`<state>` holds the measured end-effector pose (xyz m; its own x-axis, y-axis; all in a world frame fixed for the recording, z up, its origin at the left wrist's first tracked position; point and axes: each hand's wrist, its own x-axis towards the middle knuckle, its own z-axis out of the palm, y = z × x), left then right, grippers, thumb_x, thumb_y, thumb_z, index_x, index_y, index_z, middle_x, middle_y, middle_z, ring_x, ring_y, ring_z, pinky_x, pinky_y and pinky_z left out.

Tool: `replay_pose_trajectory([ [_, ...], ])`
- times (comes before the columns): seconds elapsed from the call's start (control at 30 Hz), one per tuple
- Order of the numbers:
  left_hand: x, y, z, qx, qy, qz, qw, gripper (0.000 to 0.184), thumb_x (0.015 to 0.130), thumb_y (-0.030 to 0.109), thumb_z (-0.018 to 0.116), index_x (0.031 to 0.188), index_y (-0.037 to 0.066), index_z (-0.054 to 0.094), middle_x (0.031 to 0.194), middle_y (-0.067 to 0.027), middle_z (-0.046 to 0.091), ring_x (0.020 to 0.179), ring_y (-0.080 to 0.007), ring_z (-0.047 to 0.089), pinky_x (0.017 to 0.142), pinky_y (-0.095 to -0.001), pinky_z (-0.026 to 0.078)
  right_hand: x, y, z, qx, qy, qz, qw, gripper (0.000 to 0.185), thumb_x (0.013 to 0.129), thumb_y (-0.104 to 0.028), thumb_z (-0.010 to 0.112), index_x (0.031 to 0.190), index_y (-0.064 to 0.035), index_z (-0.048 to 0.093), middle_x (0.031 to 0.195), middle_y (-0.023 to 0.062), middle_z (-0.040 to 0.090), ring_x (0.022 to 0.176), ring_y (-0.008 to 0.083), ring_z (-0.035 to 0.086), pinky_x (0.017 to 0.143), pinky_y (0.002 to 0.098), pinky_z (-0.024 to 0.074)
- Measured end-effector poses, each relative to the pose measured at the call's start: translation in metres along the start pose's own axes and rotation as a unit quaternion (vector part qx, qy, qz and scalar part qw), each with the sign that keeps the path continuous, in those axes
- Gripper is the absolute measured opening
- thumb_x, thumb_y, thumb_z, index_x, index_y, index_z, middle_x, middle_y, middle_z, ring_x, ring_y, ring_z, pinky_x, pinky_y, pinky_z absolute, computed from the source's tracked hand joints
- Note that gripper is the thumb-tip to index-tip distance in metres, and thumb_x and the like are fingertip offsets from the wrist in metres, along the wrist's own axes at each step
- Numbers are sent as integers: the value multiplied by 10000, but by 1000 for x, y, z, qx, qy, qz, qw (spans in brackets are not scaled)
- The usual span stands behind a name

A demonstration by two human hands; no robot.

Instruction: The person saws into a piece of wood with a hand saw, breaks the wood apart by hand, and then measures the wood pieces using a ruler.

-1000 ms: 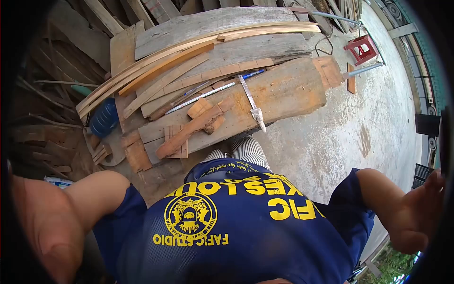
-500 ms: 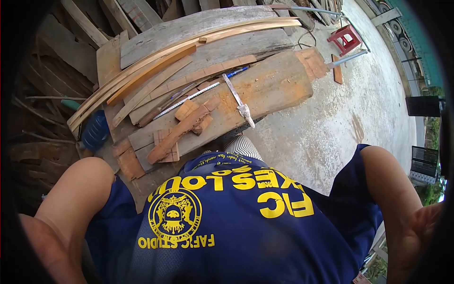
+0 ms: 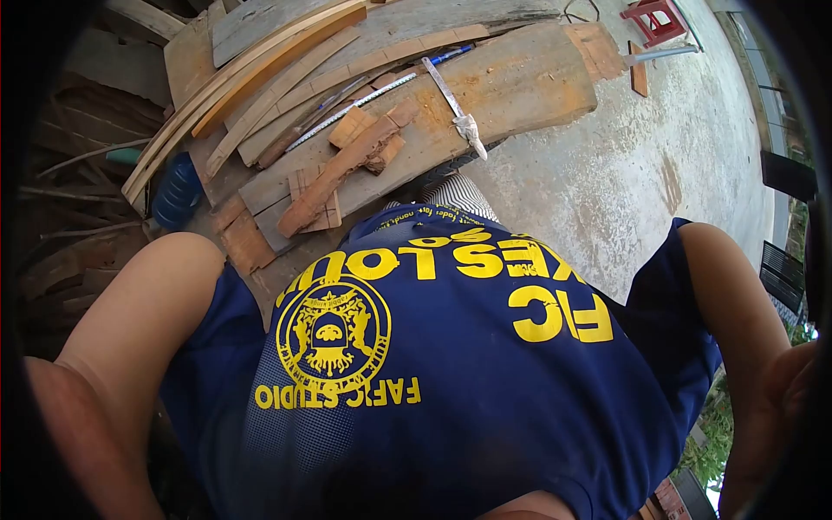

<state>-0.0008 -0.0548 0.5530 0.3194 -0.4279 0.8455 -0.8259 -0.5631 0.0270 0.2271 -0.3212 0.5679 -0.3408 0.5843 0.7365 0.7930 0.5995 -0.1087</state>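
Both my arms, the left arm (image 3: 143, 312) and the right arm (image 3: 737, 295), are bent up beside my body, and the forearms run out at the frame's edges. Neither of my hands shows. Before me, a rough plank bench (image 3: 529, 78) carries a long wooden piece (image 3: 347, 169) lying across small wood blocks (image 3: 351, 127). Beyond it lie a white marked ruler (image 3: 351, 113) and a blue pen (image 3: 452, 55). A narrow metal blade with a white-wrapped handle (image 3: 469, 132) rests across the bench, its handle at the near edge.
Long wood strips (image 3: 260, 69) lie along the far side of the bench. A blue plastic bottle (image 3: 178, 192) stands at the left by stacked scrap wood (image 3: 78, 182). On the concrete floor (image 3: 607, 165) at the right are a red stool (image 3: 654, 22) and a small board (image 3: 639, 71).
The view has tipped downward, so the bench and its things sit higher and slightly farther right, and more of my shirt shows. On the bench itself nothing has visibly moved.
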Motion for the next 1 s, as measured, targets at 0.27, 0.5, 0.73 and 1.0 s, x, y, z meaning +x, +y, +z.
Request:
replay_pose_trajectory([
  [0.27, -29, -36, 9, -85, 38, -76, 993, 500, 921, 301, 360, 1105, -138, 511, 996, -214, 580, 885, -259, 575, 780, -317, 439, -23, 52, 0, 131, 22, 53, 990, 361, 930, -185, 367, 1134, 83, 497, 870, 127, 532, 764, 177, 527, 615, 246, 409],
  [0.5, -250, -132, 151, -12, 328, -677, 659, 349, 962, 293, 390, 998, 10, 591, 870, -46, 589, 773, -131, 543, 698, -253, 418, -175, 181, 124, 337, 229, 525, 747, 268, 919, -116, 419, 1062, 52, 572, 798, 65, 563, 696, 112, 519, 602, 225, 392],
  [0.73, -452, -77, 300, 312, -80, -877, 357, 410, 903, 403, 447, 1118, 71, 557, 1203, -151, 531, 1176, -307, 439, 1013, -468, 237, -335, 226, 410, 181, 21, 807, 562, 253, 827, -160, 500, 927, 25, 642, 830, 182, 664, 758, 242, 636, 695, 333, 492],
  [1.0, -454, -76, 303, 317, -131, -855, 388, 286, 878, 330, 463, 1004, 124, 617, 1058, -40, 616, 1059, -212, 521, 959, -408, 292, -310, 225, 469, -15, -105, 821, 561, 322, 833, -276, 481, 956, -22, 636, 982, 258, 636, 937, 398, 607, 885, 448, 451],
])
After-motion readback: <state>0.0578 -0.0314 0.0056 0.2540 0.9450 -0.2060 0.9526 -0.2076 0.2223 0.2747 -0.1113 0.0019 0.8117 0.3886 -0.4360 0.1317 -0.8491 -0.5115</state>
